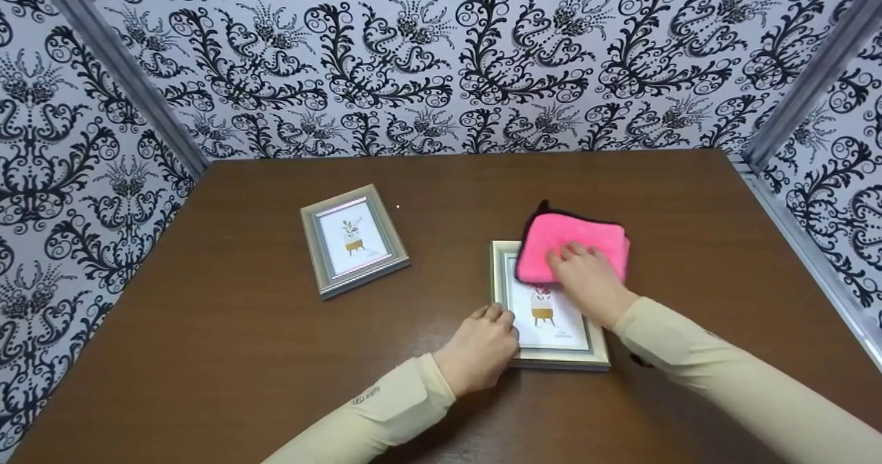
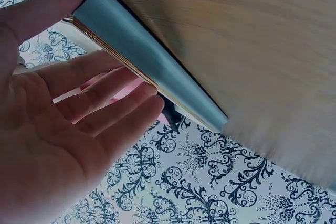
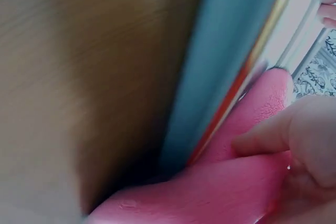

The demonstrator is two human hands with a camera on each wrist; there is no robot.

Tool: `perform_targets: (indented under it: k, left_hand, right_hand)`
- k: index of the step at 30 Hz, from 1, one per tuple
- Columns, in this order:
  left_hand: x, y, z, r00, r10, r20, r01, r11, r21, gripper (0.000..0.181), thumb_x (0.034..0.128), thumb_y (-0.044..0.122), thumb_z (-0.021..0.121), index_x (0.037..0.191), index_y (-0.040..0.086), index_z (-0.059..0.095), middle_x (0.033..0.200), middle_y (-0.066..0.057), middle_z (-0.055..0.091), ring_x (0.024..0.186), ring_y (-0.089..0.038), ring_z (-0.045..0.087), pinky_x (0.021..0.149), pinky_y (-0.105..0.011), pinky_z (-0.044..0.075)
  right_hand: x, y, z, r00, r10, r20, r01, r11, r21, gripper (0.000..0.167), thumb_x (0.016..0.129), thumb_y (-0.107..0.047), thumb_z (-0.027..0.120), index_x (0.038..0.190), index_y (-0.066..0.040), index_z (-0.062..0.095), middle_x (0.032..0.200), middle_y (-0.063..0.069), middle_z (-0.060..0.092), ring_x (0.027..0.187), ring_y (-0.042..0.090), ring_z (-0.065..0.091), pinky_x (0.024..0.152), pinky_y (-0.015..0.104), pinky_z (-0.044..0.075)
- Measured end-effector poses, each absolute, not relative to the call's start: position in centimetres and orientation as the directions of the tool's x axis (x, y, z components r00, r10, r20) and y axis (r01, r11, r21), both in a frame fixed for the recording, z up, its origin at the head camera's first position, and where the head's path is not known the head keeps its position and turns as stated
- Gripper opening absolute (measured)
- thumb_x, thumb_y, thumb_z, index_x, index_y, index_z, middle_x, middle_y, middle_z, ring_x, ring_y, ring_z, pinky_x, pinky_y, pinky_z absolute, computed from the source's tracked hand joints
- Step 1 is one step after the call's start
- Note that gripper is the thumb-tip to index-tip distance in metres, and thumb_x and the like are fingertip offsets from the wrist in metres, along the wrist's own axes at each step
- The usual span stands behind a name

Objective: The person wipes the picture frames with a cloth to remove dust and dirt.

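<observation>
A silver-gold picture frame (image 1: 566, 333) lies flat on the brown table, showing a print of a plant in a stool-legged pot. My left hand (image 1: 482, 347) grips its left edge near the front corner; the left wrist view shows the thumb (image 2: 47, 10) at the corner and fingers along the side. Over the frame's upper right part, a folded pink cloth (image 1: 572, 233) with dark edging hangs past the rim. My right hand (image 1: 592, 285) holds this cloth against the frame, its thumb (image 3: 265, 136) pressed into a fold in the right wrist view.
Another similar picture frame (image 1: 355, 240) lies face up and slightly turned on the table (image 1: 227, 326) to the left. Black-and-white patterned walls (image 1: 427, 57) with metal corner posts enclose the back and sides. A small dark object (image 1: 641, 360) shows partly under the right sleeve.
</observation>
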State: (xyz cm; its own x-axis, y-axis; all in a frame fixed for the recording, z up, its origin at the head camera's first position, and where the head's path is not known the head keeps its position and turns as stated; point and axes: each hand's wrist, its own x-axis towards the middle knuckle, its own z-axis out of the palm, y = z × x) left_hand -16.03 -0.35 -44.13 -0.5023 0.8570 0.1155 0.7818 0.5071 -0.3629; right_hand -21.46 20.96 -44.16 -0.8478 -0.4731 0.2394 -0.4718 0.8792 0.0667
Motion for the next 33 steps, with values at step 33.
perform_targets:
  k: [33]
  left_hand:
    - [-17.1,-0.1,-44.1,-0.516,0.848,0.122,0.802,0.528,-0.278,0.024,0.0698,0.036,0.078,0.078,0.016,0.066,0.083,0.000,0.058,0.078,-0.017,0.054,0.074,-0.028,0.050]
  right_hand:
    - [-23.0,27.3,-43.8,-0.813,-0.557,0.169,-0.578,0.807,-0.120,0.046,0.088,0.009,0.052,0.133,-0.001,0.057,0.132,0.020,0.056,0.123,0.038,0.050,0.101,0.054,0.038]
